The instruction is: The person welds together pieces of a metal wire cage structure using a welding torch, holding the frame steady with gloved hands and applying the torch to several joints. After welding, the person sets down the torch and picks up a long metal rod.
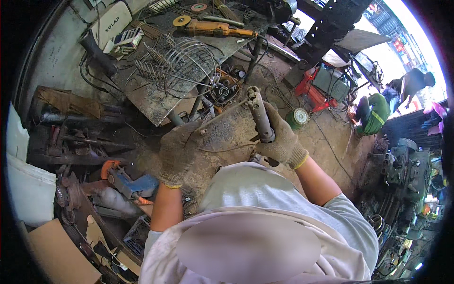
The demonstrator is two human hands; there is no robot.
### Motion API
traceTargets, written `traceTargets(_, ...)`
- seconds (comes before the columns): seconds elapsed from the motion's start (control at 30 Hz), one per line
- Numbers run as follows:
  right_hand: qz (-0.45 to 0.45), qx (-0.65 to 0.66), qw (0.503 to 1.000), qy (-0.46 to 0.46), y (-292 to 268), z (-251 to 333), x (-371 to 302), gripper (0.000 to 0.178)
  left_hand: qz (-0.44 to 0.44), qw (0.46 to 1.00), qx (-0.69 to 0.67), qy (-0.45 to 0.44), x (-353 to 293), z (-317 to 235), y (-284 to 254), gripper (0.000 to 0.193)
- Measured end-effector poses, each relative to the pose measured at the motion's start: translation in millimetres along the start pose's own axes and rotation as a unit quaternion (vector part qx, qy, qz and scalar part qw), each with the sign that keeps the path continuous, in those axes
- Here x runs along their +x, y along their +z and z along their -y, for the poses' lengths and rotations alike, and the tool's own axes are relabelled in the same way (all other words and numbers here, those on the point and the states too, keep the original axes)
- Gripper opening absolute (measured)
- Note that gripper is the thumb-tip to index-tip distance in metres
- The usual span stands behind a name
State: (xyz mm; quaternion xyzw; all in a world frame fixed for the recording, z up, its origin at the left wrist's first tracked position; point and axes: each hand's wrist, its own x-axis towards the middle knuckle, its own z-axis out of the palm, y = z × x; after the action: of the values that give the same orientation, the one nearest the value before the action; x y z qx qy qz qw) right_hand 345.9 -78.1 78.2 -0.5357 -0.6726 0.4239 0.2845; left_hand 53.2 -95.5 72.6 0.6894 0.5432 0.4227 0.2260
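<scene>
Both my hands wear worn knit work gloves with yellow cuffs. My right hand (282,138) is wrapped round a dull grey metal tube (259,117), held tilted in front of my chest. The tube's upper end is rough and pierced with holes; a round hole shows near its lower end. In my closed left hand (178,152) is a thin rod (224,114), which slants up to the right. Its far tip lies close to the tube's upper end; whether they touch I cannot tell.
Ahead stands a metal workbench (158,102) with an orange angle grinder (215,29) and a heap of bent wire rods (184,59). A round tin (297,118) and cables lie on the floor. Two people crouch or bend at far right, one in green (378,113). Machinery (409,165) stands right.
</scene>
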Motion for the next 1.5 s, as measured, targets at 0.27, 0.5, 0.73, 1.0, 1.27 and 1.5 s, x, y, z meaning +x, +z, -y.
traceTargets(0.27, 0.029, 0.005, 0.999, 0.046, 5, -34, -11, 0.095, 0.018, 0.982, 0.176, 0.067, 17, -13, -43, 0.026)
traceTargets(0.5, 0.065, 0.143, 0.985, 0.072, 0, -30, -18, 0.104, 0.057, 0.963, 0.236, 0.115, 19, -21, -50, 0.024)
traceTargets(0.73, 0.068, 0.15, 0.983, 0.076, 0, -36, -19, 0.101, 0.048, 0.972, 0.202, 0.112, 18, -9, -43, 0.026)
traceTargets(1.0, 0.072, 0.136, 0.985, 0.077, -2, -35, -16, 0.099, 0.042, 0.958, 0.245, 0.141, 18, -2, -39, 0.027)
traceTargets(1.27, 0.076, 0.136, 0.986, 0.066, 1, -34, -13, 0.09, 0.03, 0.963, 0.229, 0.137, 21, -10, -36, 0.028)
traceTargets(1.5, 0.077, 0.165, 0.981, 0.06, 3, -43, -12, 0.106, 0.057, 0.958, 0.254, 0.118, 19, -8, -42, 0.026)
